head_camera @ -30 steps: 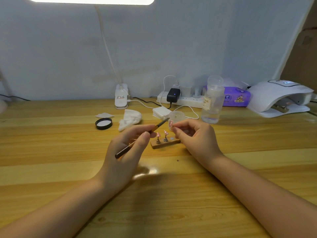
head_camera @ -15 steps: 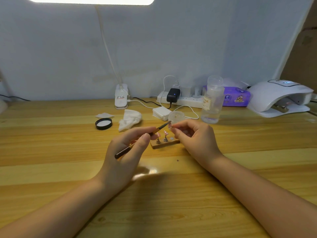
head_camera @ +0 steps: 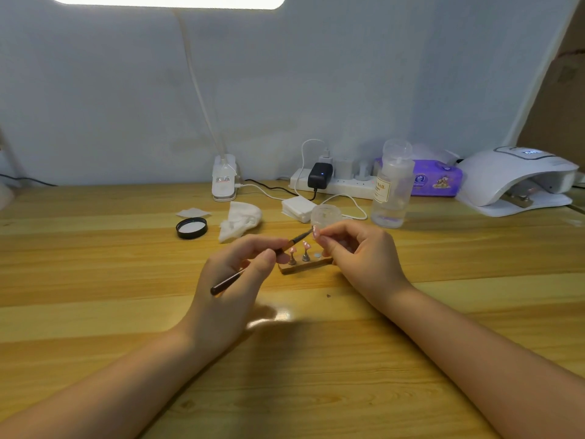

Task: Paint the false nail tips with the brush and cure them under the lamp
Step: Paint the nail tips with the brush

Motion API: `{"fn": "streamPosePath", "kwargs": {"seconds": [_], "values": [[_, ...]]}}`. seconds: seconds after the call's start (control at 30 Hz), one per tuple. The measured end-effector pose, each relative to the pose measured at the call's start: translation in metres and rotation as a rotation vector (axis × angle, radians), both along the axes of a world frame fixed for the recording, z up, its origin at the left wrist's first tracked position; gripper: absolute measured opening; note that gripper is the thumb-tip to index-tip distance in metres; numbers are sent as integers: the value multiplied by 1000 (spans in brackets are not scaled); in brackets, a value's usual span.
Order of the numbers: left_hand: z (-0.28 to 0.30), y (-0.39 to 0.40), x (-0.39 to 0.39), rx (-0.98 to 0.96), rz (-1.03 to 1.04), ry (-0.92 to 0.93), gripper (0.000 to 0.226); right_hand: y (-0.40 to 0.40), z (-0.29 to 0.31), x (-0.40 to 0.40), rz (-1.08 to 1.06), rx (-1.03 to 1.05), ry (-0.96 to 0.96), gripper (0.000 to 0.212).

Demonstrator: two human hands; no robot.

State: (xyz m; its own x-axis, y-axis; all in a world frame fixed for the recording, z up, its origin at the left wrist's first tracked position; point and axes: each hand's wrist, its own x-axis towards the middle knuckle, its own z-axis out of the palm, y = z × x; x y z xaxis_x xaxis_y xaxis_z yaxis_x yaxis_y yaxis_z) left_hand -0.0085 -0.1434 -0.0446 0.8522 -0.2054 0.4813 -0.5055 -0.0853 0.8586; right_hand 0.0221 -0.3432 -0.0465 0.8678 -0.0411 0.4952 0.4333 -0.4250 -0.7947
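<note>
Over the last second I see the thin dark-handled brush (head_camera: 253, 263), pinched in the left hand (head_camera: 232, 280), rise until its bristles meet the pink false nail tip (head_camera: 314, 231) pinched by the right hand (head_camera: 357, 255) above the small wooden stand (head_camera: 305, 267); painting is under way.

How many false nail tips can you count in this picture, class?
3: two stand on the wooden holder, at left and middle; one is pinched in the right hand. None seems hidden.

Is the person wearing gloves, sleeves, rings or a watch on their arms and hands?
No. Both forearms are bare right up to the picture's edge, with no sleeves showing. The left hand and right hand have no gloves, and no rings, watch or bracelet can be seen on them.
</note>
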Motion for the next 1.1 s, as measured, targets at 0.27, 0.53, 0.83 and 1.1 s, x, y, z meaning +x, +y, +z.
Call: {"fn": "streamPosePath", "kwargs": {"seconds": [0.27, 0.53, 0.83, 1.1], "values": [[-1, -2, 0, -75, 29, -17, 25, 0, 0, 1, -13, 22, 10, 14], [-2, 0, -3, -80, -12, 5, 35, 0, -2, 0, -8, -9, 21, 15], [-3, -5, 3, -87, 43, -61, 30, -1, -4, 3, -43, 63, 45, 5], [-3, -1, 1, 76, 18, -200, 20, 0, -4, 2, -35, 53, 42, 7]]}}
